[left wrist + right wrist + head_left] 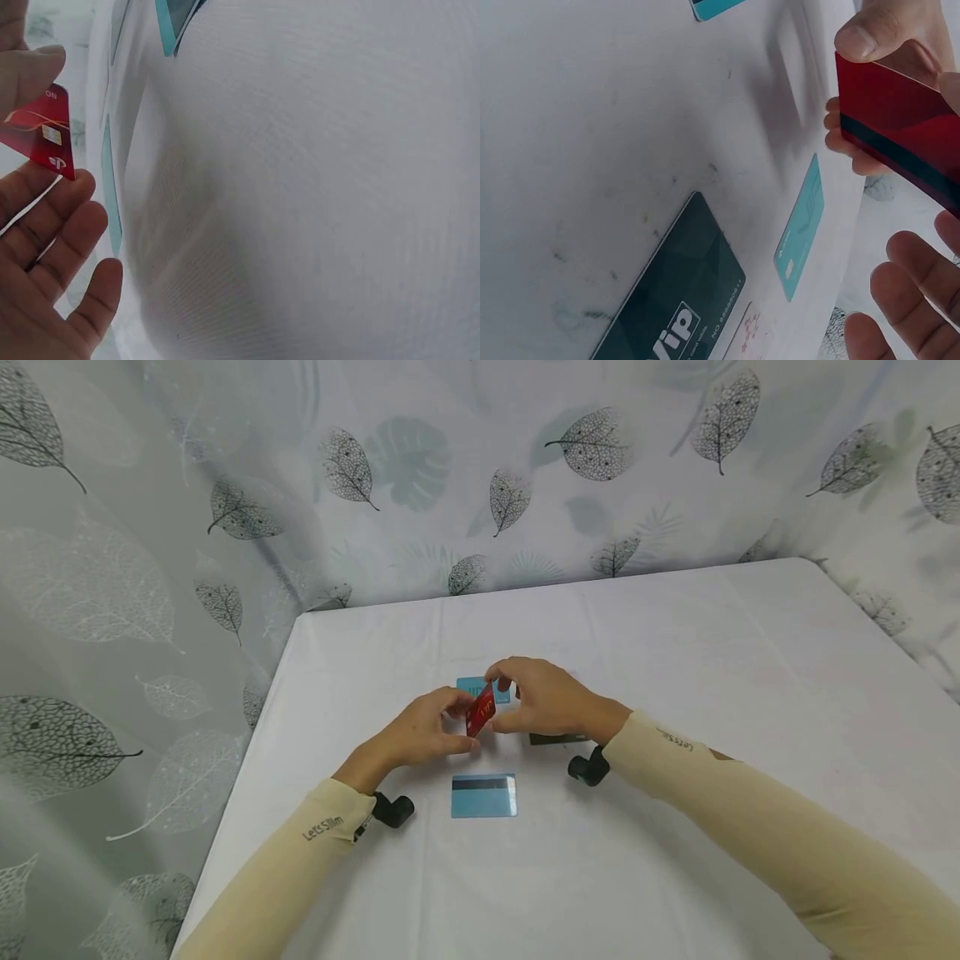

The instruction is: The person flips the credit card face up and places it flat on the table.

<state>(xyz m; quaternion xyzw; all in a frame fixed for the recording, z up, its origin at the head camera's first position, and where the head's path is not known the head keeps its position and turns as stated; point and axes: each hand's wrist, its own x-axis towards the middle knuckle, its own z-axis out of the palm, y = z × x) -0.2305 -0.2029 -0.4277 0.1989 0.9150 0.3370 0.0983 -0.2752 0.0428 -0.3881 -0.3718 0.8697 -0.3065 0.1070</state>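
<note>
A red card [481, 711] is held tilted up off the table between my two hands. My left hand [425, 727] holds it at its left side; in the left wrist view the card's chip side [46, 131] shows beside the thumb. From the other side my right hand [551, 696] holds it with thumb and fingertips near its edges, the other fingers spread. The card's dark-striped back [900, 135] faces the right wrist view. Just behind the hands lies a light blue card [471, 685], partly covered. A dark green VIP card [667, 292] lies under the right hand.
Nearest me on the white table [675, 860] lies a blue card [483, 802] with its dark stripe up. A white card with red print [742, 334] lies beside the green one, mostly hidden in the head view. Leaf-patterned curtains [420, 468] hang along the table's far and side edges.
</note>
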